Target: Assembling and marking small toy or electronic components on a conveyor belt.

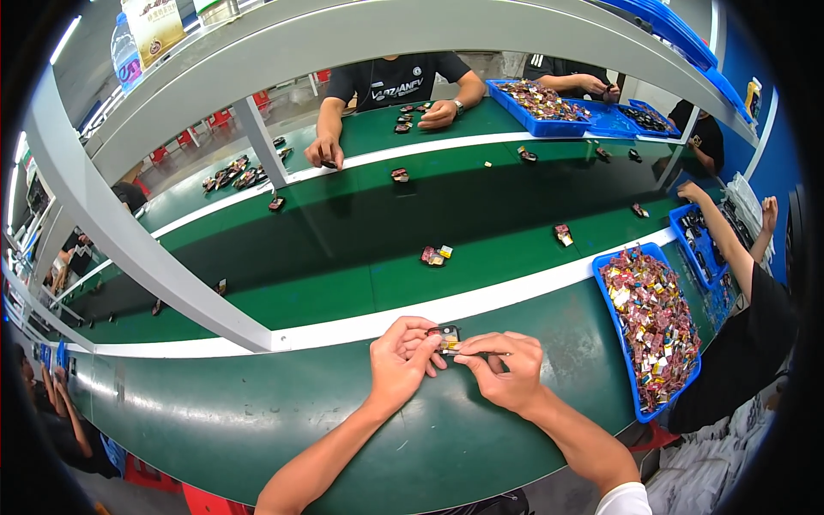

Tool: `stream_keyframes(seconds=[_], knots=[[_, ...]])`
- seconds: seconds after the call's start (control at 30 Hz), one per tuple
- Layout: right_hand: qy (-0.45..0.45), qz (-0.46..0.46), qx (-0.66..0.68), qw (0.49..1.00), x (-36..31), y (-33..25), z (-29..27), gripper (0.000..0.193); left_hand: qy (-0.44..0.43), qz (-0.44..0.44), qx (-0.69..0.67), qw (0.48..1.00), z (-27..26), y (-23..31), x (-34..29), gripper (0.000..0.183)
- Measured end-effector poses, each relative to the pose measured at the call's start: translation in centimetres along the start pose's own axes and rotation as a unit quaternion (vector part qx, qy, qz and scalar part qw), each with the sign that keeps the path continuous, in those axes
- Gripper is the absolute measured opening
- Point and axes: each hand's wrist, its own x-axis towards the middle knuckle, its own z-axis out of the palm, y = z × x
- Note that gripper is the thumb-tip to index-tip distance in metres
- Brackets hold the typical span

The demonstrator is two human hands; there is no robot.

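Observation:
Over the near green worktop, my left hand [400, 359] is closed on the edge of a small black plastic casing [445, 331] with pale and yellow parts inside. From the right, my right hand [505, 369] pinches a slim dark tool [487, 353], which looks like tweezers or a thin rod; its exact kind is hard to make out. Its tip and my right fingertips meet the casing's near side. Part of the casing is hidden by my fingers.
A blue tray [645, 414] heaped with small reddish and yellow parts sits at my right. Beyond a white rail [481, 302], a green conveyor [343, 232] carries scattered casings [434, 256]. A grey post [163, 257] rises at left. Co-workers sit opposite and at right.

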Motion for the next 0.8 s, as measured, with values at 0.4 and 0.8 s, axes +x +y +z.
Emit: stream_keyframes(seconds=[0.4,0.8], knots=[[-0.013,0.009,-0.005,1.000,-0.1,0.4,-0.2,0.015,-0.022,-0.010,0.009,1.000,-0.2,-0.1,0.2,0.017],[0.039,0.021,0.000,0.999,0.0,1.5,-0.5,0.019,0.245,0.030,0.213,0.945,-9.9,1.5,10.0,0.017]])
